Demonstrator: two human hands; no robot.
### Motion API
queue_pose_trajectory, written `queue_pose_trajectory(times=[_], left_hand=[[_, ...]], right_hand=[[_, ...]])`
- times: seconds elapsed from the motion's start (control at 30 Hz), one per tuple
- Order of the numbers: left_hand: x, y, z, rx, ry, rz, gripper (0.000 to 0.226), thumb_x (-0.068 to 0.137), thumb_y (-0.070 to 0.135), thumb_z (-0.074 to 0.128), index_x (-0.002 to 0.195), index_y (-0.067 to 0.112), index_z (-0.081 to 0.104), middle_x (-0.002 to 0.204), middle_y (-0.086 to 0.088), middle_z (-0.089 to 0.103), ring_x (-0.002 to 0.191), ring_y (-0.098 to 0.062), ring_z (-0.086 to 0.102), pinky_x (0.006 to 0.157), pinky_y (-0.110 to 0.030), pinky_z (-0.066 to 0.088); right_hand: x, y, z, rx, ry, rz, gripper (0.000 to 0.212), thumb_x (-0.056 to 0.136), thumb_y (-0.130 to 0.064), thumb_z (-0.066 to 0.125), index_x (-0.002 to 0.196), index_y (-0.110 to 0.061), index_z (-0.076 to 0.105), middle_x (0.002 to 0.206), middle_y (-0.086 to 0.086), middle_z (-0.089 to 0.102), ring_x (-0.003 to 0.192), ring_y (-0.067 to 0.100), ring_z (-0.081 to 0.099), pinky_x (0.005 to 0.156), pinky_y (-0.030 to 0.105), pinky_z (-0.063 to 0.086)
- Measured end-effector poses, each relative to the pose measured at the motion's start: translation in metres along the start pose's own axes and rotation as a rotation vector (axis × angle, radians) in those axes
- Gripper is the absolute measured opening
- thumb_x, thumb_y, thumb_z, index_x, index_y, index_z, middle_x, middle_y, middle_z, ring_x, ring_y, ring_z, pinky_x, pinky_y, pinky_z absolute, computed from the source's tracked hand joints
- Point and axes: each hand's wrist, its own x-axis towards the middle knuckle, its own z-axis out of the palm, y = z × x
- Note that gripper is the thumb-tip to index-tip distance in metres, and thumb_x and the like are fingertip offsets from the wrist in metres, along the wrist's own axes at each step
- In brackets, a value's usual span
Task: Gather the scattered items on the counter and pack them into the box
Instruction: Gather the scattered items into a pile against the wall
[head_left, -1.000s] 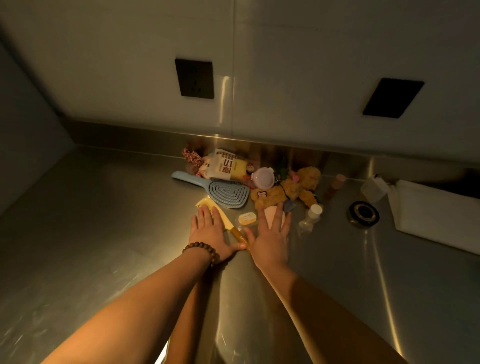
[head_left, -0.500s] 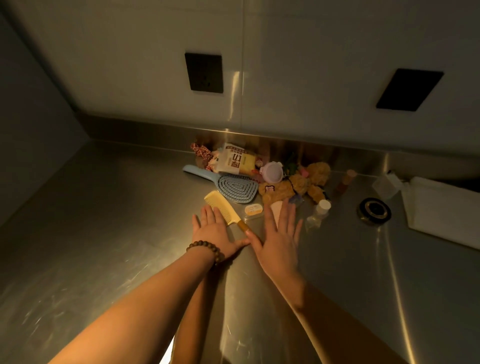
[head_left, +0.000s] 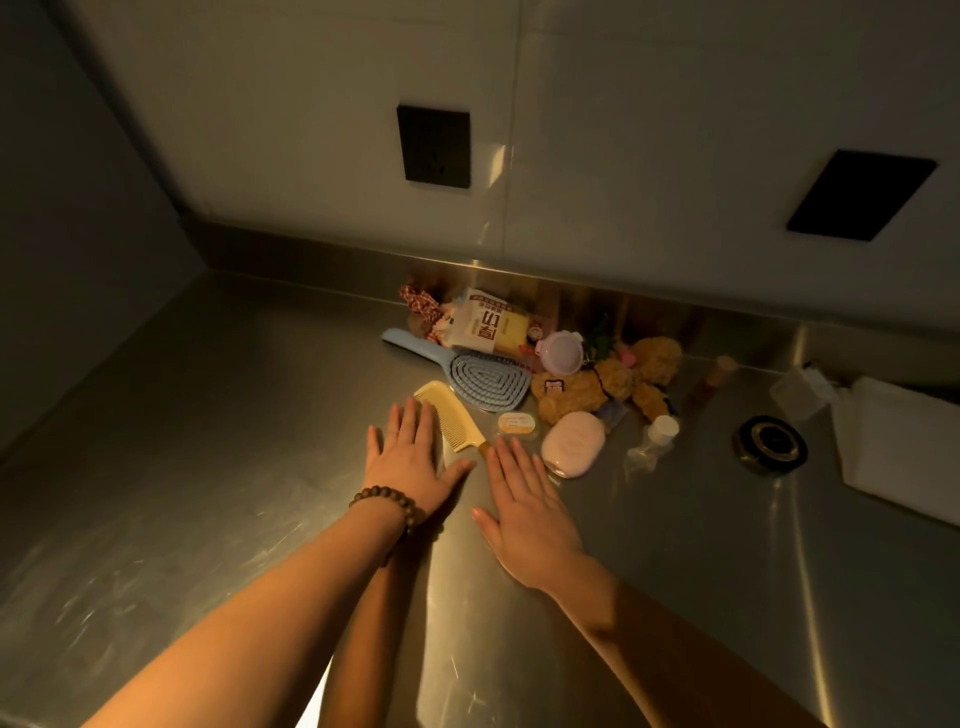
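From the head view, both hands lie flat on the steel bench (head_left: 218, 415), palms down, fingers straight and slightly spread, holding nothing. The left hand (head_left: 410, 457), with a bead bracelet (head_left: 387, 512) at the wrist, rests just left of a yellow comb (head_left: 449, 418), its fingertips beside the comb's teeth. The right hand (head_left: 524, 501) lies just below the comb's handle end, near a pink oval soap case (head_left: 574, 444) and a small round tin with an orange label (head_left: 515, 423). Behind these, the scattered items crowd toward the back wall: a blue hairbrush (head_left: 483, 382), a snack packet printed in white and yellow (head_left: 488, 325), a patterned scrunchie (head_left: 418, 304), a round pink-lidded container (head_left: 562, 353) and a brown plush toy (head_left: 613, 382) touching the brush head. To the right of the plush sit a small clear bottle with a white cap (head_left: 657, 436), a small brown bottle (head_left: 714, 379), a clear plastic cup (head_left: 797, 389) and a black round tin (head_left: 771, 447). The white box (head_left: 904, 447) stands at the far right edge, well apart from both hands, with the black tin between it and the pile. 2 dark outlet plates (head_left: 434, 145) sit on the wall above.
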Motion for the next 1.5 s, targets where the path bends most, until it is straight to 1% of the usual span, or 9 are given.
queue_pose_trajectory(times=[0.13,0.23,0.37,0.53,0.73,0.97,1.13,1.3,1.5], left_hand=[[0.011,-0.016,-0.004,-0.007,0.013,-0.013,0.097,0.077,0.081,0.019,0.148,0.022,-0.010,0.156,0.000,-0.013,0.143,-0.019,-0.012,0.108,-0.043,-0.012],[0.019,-0.027,-0.008,-0.015,0.010,0.002,0.096,0.078,0.080,0.020,0.148,0.022,-0.009,0.157,0.000,-0.012,0.143,-0.018,-0.009,0.107,-0.041,-0.012],[0.030,-0.039,-0.011,-0.033,-0.022,0.060,0.096,0.080,0.077,0.026,0.149,0.020,-0.008,0.157,-0.001,-0.011,0.143,-0.017,-0.008,0.110,-0.042,-0.009],[0.046,-0.044,-0.011,-0.041,0.002,0.209,0.095,0.077,0.079,0.027,0.149,0.024,-0.001,0.158,-0.001,-0.006,0.143,-0.017,-0.009,0.111,-0.042,-0.008],[0.073,-0.039,-0.028,-0.053,0.144,0.251,0.093,0.073,0.083,0.018,0.148,0.029,0.011,0.158,-0.002,0.004,0.144,-0.021,-0.004,0.114,-0.046,-0.004],[0.108,-0.012,-0.042,-0.083,0.207,0.192,0.075,0.084,0.062,0.043,0.144,0.020,0.026,0.155,-0.011,0.018,0.142,-0.028,0.011,0.116,-0.047,0.013],[0.112,-0.004,-0.032,-0.069,0.227,0.177,0.077,0.089,0.061,0.034,0.148,0.017,0.017,0.156,-0.015,0.010,0.143,-0.029,0.005,0.117,-0.043,0.007],[0.103,-0.002,-0.024,-0.101,0.219,0.154,0.081,0.089,0.062,0.027,0.150,0.015,0.005,0.157,-0.014,-0.002,0.144,-0.027,-0.006,0.117,-0.043,-0.001],[0.083,0.041,-0.032,-0.254,0.282,0.275,0.081,0.089,0.060,0.036,0.149,0.012,0.009,0.157,-0.010,0.003,0.144,-0.022,-0.007,0.117,-0.043,-0.002]], right_hand=[[0.021,-0.005,-0.002,0.001,-0.020,-0.042,0.064,0.099,-0.043,0.013,0.149,-0.016,-0.015,0.158,0.005,-0.019,0.144,0.022,-0.022,0.117,0.038,-0.010],[0.039,-0.015,-0.004,0.044,0.013,-0.028,0.065,0.099,-0.016,0.032,0.151,-0.012,-0.006,0.159,0.007,-0.015,0.145,0.023,-0.019,0.117,0.036,-0.008],[0.044,-0.031,-0.005,0.279,0.107,0.022,0.065,0.093,0.003,0.041,0.151,-0.013,0.019,0.160,0.005,0.014,0.147,0.023,0.011,0.118,0.029,0.008],[0.048,-0.034,-0.016,0.271,0.152,0.021,0.060,0.094,0.000,0.045,0.149,-0.020,0.030,0.152,0.000,0.035,0.139,0.019,0.032,0.113,0.034,0.033],[0.074,-0.012,-0.047,0.272,0.223,-0.056,0.056,0.092,0.002,0.046,0.143,-0.019,0.040,0.144,0.001,0.045,0.134,0.015,0.037,0.112,0.032,0.032],[0.114,0.027,-0.062,0.223,0.201,0.015,0.058,0.088,0.002,0.056,0.141,-0.018,0.045,0.143,0.002,0.048,0.132,0.017,0.041,0.113,0.035,0.033],[0.120,0.036,-0.056,0.212,0.180,0.087,0.056,0.091,-0.002,0.051,0.142,-0.021,0.042,0.147,0.001,0.043,0.137,0.018,0.035,0.117,0.036,0.025],[0.117,0.033,-0.059,0.097,0.171,0.053,0.058,0.093,-0.004,0.044,0.148,-0.015,0.029,0.156,0.005,0.028,0.146,0.019,0.016,0.117,0.030,-0.002],[0.083,0.035,-0.105,0.203,0.325,0.133,0.055,0.100,-0.032,0.038,0.151,-0.019,0.020,0.160,0.001,0.011,0.146,0.010,-0.002,0.121,0.036,0.003]])
